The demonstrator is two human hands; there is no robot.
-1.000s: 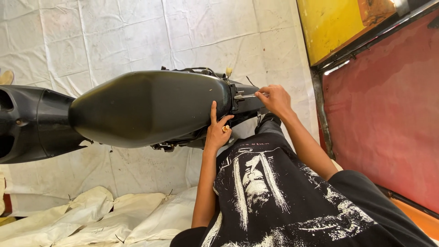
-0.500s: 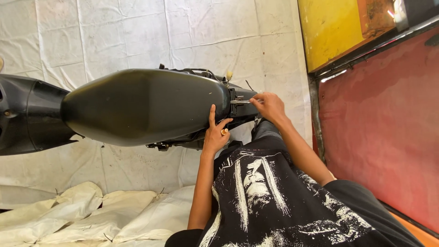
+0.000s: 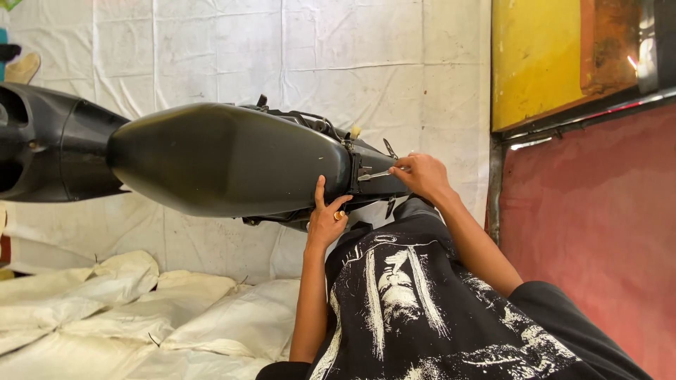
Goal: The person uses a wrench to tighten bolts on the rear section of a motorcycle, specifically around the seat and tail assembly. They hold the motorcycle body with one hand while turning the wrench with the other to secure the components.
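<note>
White sheeting [image 3: 282, 49] made of stitched, creased panels is covering most of the frame, stretching from the top edge down past the middle. In the lower left, rumpled cream-coloured sacks [image 3: 141, 309] are lying in loose folds over it. At the upper right, a yellow panel [image 3: 535, 56] with a rusty orange patch [image 3: 609, 42] is catching bright daylight. Below it, a dull red surface [image 3: 591, 232] is filling the right side, and a dark metal strip [image 3: 584, 112] is running diagonally between the two, glinting where the light is striking it.
</note>
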